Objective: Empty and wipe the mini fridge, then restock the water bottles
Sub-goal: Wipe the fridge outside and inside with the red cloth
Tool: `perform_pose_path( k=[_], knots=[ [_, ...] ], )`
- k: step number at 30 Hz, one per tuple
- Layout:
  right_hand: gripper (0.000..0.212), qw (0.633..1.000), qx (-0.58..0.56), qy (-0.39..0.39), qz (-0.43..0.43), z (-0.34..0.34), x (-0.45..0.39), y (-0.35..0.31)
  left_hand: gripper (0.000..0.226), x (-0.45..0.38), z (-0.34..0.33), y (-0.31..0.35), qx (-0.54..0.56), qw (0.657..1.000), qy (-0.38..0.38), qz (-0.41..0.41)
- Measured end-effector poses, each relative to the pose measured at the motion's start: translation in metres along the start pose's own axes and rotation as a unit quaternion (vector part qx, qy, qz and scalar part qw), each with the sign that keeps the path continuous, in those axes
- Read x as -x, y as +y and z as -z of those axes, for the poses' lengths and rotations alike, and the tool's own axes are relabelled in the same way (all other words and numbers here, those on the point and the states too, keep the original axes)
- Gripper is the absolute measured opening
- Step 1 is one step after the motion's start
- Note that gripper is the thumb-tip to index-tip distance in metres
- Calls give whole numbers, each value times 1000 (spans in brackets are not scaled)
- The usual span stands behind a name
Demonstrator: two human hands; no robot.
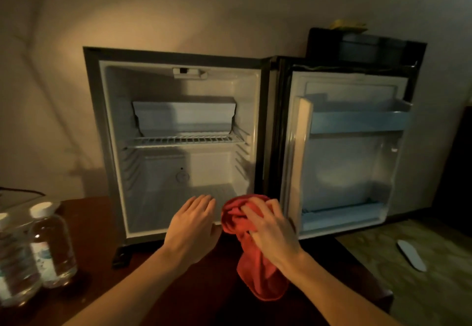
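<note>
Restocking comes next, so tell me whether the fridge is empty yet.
Empty, as far as shows: the mini fridge stands open with its wire shelf, floor and door shelves bare. Two water bottles stand outside, left.

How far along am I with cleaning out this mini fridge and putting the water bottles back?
Emptying looks done: the fridge stands open with bare shelves, and its door holds nothing. Wiping is in hand: your right hand grips the red cloth at the front edge, and your left hand rests open beside it. Restocking is left: two water bottles wait on the table at your left.
</note>
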State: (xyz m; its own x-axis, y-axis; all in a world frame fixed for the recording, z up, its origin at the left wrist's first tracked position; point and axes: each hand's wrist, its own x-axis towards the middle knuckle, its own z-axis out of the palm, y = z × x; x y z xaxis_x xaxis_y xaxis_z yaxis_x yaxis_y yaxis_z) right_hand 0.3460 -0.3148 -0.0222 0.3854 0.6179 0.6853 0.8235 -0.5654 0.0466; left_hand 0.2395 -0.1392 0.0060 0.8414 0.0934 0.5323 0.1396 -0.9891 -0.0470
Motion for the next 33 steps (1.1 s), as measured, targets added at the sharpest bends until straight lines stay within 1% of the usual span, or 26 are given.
perform_pose_path(
  k=[2, 4, 5, 6, 9, 10, 12, 14, 16, 19, 21, 24, 27, 29, 33],
  knots=[
    [58, 998, -22, 61, -19, 24, -12, 15, 60, -11, 5, 8, 4, 1000, 1, 2],
    [69, 992, -50, 105, -50, 44, -27, 31, 61, -24, 11, 16, 6, 1000, 2, -4],
    [70, 989, -54, 128, -56, 53, -35, 37, 62, -30, 13, 20, 6, 1000, 2, -7],
    [68, 986, -57, 149, -58, 62, -44, 42, 64, -36, 15, 24, 8, 1000, 3, -7],
    [51, 972, -67, 217, -50, 95, -76, 46, 69, -54, 19, 36, 22, 1000, 11, -12],
    [47, 971, -61, 229, -44, 105, -86, 45, 70, -59, 21, 40, 29, 999, 14, -15],
    [48, 969, -43, 240, -33, 124, -107, 44, 70, -69, 26, 48, 37, 999, 18, -29],
    [50, 967, -25, 250, -36, 144, -129, 47, 71, -80, 31, 53, 49, 997, 38, -36],
    [56, 966, -11, 251, -56, 164, -152, 52, 72, -90, 37, 57, 65, 995, 65, -41],
    [54, 966, -10, 243, -92, 183, -177, 58, 71, -101, 45, 59, 78, 992, 92, -47],
    [57, 969, -34, 209, -125, 180, -181, 62, 70, -105, 45, 57, 78, 990, 106, -52],
    [66, 975, -40, 153, -158, 166, -173, 60, 69, -106, 39, 50, 60, 991, 103, -53],
    [60, 979, -4, 139, -149, 159, -164, 52, 69, -103, 35, 45, 43, 994, 94, -44],
    [58, 983, 23, 117, -142, 152, -157, 47, 69, -99, 33, 44, 35, 994, 92, -42],
    [44, 987, 5, 82, -137, 135, -133, 40, 68, -90, 33, 44, 39, 995, 87, -31]
  ],
)
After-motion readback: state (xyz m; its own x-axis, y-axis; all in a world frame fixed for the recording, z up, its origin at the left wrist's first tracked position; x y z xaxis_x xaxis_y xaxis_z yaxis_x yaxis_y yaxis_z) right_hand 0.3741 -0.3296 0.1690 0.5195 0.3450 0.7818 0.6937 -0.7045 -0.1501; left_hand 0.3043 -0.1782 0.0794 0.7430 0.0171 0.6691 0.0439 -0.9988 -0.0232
